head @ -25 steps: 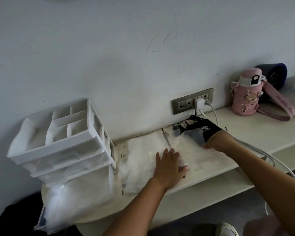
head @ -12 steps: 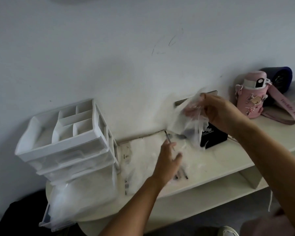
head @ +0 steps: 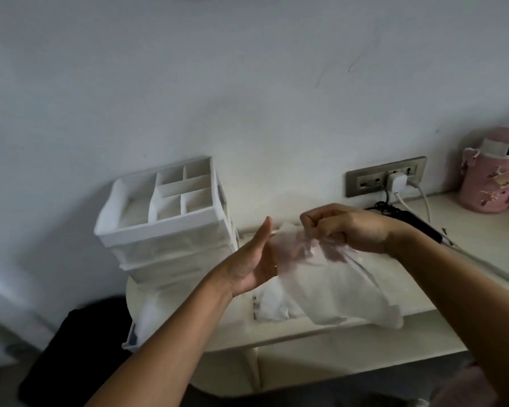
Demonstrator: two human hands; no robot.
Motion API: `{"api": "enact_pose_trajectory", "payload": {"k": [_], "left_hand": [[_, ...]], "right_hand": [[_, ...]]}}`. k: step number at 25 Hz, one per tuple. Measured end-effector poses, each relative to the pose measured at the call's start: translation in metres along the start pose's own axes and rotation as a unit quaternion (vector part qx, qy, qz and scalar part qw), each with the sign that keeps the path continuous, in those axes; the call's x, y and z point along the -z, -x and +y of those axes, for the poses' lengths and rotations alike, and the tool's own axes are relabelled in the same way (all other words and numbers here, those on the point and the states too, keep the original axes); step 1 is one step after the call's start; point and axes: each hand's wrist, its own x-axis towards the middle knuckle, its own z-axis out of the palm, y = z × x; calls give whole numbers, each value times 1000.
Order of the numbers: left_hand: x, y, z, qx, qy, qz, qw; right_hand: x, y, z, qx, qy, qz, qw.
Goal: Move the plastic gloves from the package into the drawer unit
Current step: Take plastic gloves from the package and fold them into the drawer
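Observation:
My right hand [head: 347, 227] is closed on a clear plastic glove [head: 303, 251], which hangs crumpled above the desk. My left hand [head: 254, 259] is open, palm turned toward the glove, its fingers touching the glove's left side. Under both hands lies the flat clear package [head: 329, 292] with more gloves in it, on the pale desk [head: 467, 239]. The white drawer unit [head: 166, 218] stands to the left, with open compartments on top and translucent drawers below.
A wall socket [head: 385, 179] with a white charger and cables is behind my right hand. A black device [head: 417, 224] lies by my right wrist. A pink bottle [head: 494, 171] stands far right. A plastic bag [head: 147, 318] hangs below the drawer unit.
My right hand has come down and left with the glove, from in front of the socket to just above the package. My left hand lifted off the package and opened beside the glove.

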Motion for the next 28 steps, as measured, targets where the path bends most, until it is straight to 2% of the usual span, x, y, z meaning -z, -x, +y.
{"api": "enact_pose_trajectory", "payload": {"k": [4,8,11,14,16,18,20,21,23,25,26,28], "left_hand": [[20,32,5,-17,-31,45,998],[44,73,19,-37,-65,188,979],[71,99,19,-9,-207,301,931],[94,112,6,9,-309,355,882],[107,116,-4,19,-321,380,867],[118,119,-13,33,-317,402,858],[128,121,-21,37,-305,426,851],[131,121,-25,36,-304,436,846],[137,123,-32,34,-332,449,829],[143,126,-37,31,-369,460,807],[146,128,-38,30,-377,467,799],[149,133,-40,38,-397,474,785]], "right_hand": [[-22,-22,-9,2,-10,-30,1000],[-42,-48,-9,-21,61,-5,998],[-53,-67,0,-72,144,41,986],[-64,-86,10,-94,132,137,977],[-72,-94,10,-86,166,232,955],[-85,-99,4,-58,281,308,907],[-106,-102,-3,39,354,337,872],[-121,-103,-4,98,358,315,873],[-153,-109,4,163,368,193,895],[-180,-120,24,152,398,54,903],[-186,-127,37,137,408,11,903],[-190,-139,53,114,410,-17,905]]}}
